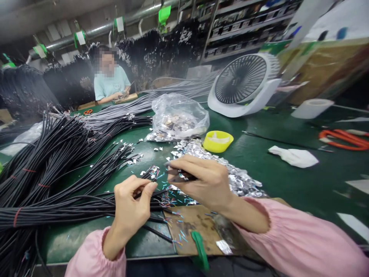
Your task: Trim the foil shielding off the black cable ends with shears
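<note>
My left hand [134,207] is closed, thumb and forefinger pinched on a black cable whose end is partly hidden by the fingers. Just to its right, my right hand [206,179] is wrapped around a small dark hand tool [184,176]; its tip is mostly hidden, so I cannot tell its exact kind. The two hands are close together but apart. Black cables [75,206] with stripped, coloured wire ends lie under and beside my left hand. Beneath my right hand spreads a heap of silver foil scraps [242,179], with small blue wire bits scattered nearby.
A clear plastic bag [180,115] of scraps, a yellow container [218,141] and a white fan [245,82] stand beyond my hands. Stained cardboard [187,219] and a green strip [200,250] lie at the front edge. Orange-handled scissors [344,139] lie right. A person [112,84] sits across.
</note>
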`<control>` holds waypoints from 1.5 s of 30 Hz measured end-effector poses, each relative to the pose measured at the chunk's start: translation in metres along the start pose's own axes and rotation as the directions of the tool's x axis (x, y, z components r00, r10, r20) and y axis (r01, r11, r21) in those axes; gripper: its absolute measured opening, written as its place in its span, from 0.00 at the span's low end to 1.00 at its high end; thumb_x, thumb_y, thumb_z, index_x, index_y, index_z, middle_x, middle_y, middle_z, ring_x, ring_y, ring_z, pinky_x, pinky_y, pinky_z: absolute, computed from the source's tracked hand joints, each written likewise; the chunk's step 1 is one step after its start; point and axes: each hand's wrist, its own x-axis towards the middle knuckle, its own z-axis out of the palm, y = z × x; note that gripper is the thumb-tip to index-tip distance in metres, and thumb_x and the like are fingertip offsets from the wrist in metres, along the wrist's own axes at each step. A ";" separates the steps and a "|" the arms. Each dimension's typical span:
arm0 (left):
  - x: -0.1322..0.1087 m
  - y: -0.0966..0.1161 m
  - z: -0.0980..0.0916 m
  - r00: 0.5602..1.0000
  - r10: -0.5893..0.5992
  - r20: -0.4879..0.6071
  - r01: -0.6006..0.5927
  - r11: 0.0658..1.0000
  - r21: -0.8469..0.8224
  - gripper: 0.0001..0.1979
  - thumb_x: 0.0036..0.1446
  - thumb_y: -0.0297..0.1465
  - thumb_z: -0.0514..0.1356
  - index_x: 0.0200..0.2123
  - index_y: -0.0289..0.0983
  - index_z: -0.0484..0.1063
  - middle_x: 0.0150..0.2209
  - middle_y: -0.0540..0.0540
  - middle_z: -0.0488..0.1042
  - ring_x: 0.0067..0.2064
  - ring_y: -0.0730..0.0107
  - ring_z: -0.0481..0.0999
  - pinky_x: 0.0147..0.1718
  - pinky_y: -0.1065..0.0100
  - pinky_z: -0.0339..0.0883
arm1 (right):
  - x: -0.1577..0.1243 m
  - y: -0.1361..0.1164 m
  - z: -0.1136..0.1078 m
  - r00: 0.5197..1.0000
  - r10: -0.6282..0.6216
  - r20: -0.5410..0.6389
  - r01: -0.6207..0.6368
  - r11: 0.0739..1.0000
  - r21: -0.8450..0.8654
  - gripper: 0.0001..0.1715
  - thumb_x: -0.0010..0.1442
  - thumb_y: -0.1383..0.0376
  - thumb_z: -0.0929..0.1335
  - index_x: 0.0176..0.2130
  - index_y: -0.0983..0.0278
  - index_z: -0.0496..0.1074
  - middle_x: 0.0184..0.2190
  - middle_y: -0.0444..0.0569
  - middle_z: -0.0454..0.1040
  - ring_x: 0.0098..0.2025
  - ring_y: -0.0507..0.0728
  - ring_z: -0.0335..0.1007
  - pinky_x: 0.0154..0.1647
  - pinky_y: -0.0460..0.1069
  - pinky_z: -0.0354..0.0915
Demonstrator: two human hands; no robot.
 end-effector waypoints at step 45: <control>0.003 -0.004 -0.006 0.989 0.014 0.147 -0.018 0.999 0.027 0.13 0.57 0.30 0.55 0.23 0.35 0.74 0.19 0.50 0.65 0.22 0.75 0.62 0.23 0.72 0.52 | 0.000 -0.006 0.002 0.988 -0.046 0.144 0.026 0.990 0.136 0.09 0.54 0.69 0.64 0.27 0.67 0.73 0.21 0.49 0.73 0.21 0.51 0.68 0.20 0.45 0.64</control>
